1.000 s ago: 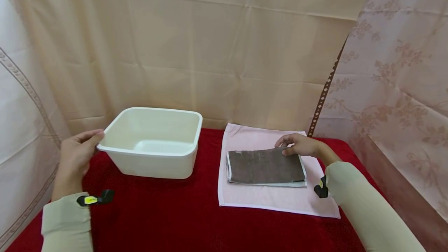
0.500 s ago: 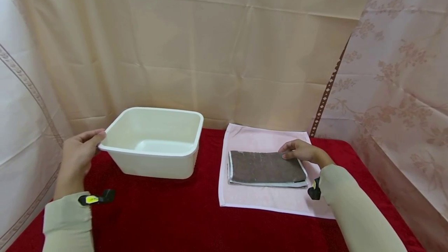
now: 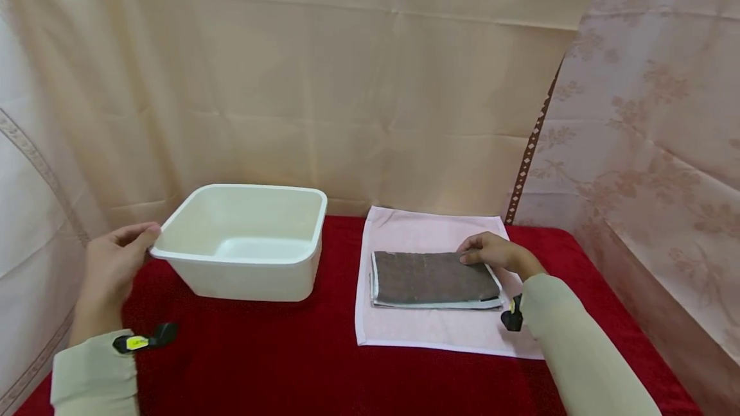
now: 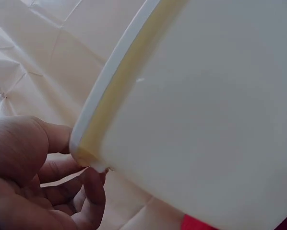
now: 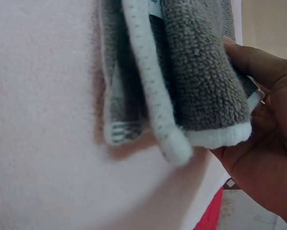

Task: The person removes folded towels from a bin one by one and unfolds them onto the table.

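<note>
My left hand (image 3: 114, 268) pinches the left rim of a cream-white plastic basin (image 3: 254, 280), which stands on the red cloth at the left. In the left wrist view, thumb and fingers hold the basin's rim (image 4: 115, 67) at a corner. At the right, a folded grey-brown towel (image 3: 433, 278) with white edging lies on a spread pale pink towel (image 3: 445, 334). My right hand (image 3: 494, 254) pinches the folded towel's far right corner. The right wrist view shows its layered, terry-textured end (image 5: 206, 76), with the thumb on top and the other fingers partly hidden below.
A red cloth (image 3: 260, 358) covers the table. Behind it hangs a beige curtain (image 3: 347, 82), and a pink floral curtain (image 3: 665, 146) closes the right side. Whitish fabric (image 3: 29, 210) hangs at the left.
The folded towel's far right corner has come down flatter, and my right hand has lowered with it. My left hand keeps its hold on the basin. The head view has shifted slightly.
</note>
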`<state>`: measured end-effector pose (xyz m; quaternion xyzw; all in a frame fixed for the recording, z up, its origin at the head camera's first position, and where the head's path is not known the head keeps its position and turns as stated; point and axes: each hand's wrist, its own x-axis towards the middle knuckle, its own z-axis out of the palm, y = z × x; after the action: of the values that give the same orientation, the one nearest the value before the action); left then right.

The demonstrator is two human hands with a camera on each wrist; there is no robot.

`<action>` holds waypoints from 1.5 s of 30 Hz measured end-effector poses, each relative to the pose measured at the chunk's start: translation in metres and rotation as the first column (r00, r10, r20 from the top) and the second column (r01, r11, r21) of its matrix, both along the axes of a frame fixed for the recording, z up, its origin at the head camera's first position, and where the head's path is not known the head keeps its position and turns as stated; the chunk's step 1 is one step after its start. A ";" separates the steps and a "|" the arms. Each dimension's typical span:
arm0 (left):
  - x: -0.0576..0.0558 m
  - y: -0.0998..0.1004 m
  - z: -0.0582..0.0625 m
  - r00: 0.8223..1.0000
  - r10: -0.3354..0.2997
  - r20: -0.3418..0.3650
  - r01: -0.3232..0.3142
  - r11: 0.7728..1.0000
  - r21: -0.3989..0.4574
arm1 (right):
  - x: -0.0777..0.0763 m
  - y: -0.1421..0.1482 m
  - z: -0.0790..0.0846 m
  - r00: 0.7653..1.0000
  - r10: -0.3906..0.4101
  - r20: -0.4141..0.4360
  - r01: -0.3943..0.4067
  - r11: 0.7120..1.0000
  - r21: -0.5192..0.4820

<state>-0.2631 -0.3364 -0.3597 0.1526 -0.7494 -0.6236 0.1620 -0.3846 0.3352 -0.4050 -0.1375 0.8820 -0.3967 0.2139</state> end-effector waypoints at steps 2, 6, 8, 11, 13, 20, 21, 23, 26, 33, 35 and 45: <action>0.003 -0.001 0.002 1.000 0.019 -0.011 -0.020 0.996 -0.082 | 0.000 0.000 0.000 1.000 -0.002 -0.003 0.002 1.000 0.005; 0.004 0.003 0.013 0.999 0.046 -0.020 -0.050 0.963 -0.265 | 0.001 -0.002 -0.001 1.000 -0.015 -0.011 0.015 1.000 0.008; 0.004 0.008 0.021 0.999 0.044 -0.025 -0.050 0.940 -0.338 | 0.001 -0.002 -0.001 1.000 -0.013 -0.021 0.013 1.000 0.009; 0.001 0.018 0.034 0.999 0.021 -0.045 -0.037 0.919 -0.391 | 0.002 -0.003 -0.001 0.999 -0.024 -0.030 0.025 1.000 0.006; -0.003 0.027 0.043 0.997 -0.006 -0.071 -0.025 0.901 -0.434 | 0.003 -0.003 -0.001 0.999 -0.030 -0.035 0.030 1.000 0.006; -0.018 0.073 0.063 0.983 -0.119 -0.137 0.022 0.828 -0.561 | 0.006 -0.001 -0.005 0.996 -0.061 -0.066 0.061 0.998 -0.002; -0.019 0.080 0.064 0.980 -0.139 -0.140 0.036 0.821 -0.570 | 0.006 -0.001 -0.005 0.996 -0.062 -0.069 0.062 0.998 -0.005; -0.022 0.095 0.064 0.971 -0.176 -0.160 0.049 0.805 -0.592 | 0.006 -0.001 -0.006 0.995 -0.072 -0.069 0.072 0.997 -0.011; -0.026 0.117 0.064 0.948 -0.240 -0.208 0.069 0.795 -0.602 | 0.007 -0.002 -0.007 0.995 -0.069 -0.071 0.069 0.998 -0.013; -0.036 0.174 0.063 0.900 -0.363 -0.240 0.141 0.765 -0.628 | 0.009 -0.005 -0.005 0.993 -0.082 -0.081 0.081 0.997 -0.013; -0.038 0.191 0.064 0.881 -0.406 -0.244 0.169 0.750 -0.639 | 0.010 -0.006 -0.004 0.994 -0.076 -0.084 0.075 0.997 -0.014; -0.041 0.267 0.066 0.766 -0.575 -0.286 0.246 0.675 -0.696 | 0.012 -0.007 -0.005 0.993 -0.090 -0.077 0.088 0.996 -0.034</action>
<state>-0.3045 -0.0695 -0.2941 -0.2495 -0.8599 -0.3785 0.2346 -0.3726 0.3286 -0.4102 -0.1169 0.8889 -0.4135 0.1589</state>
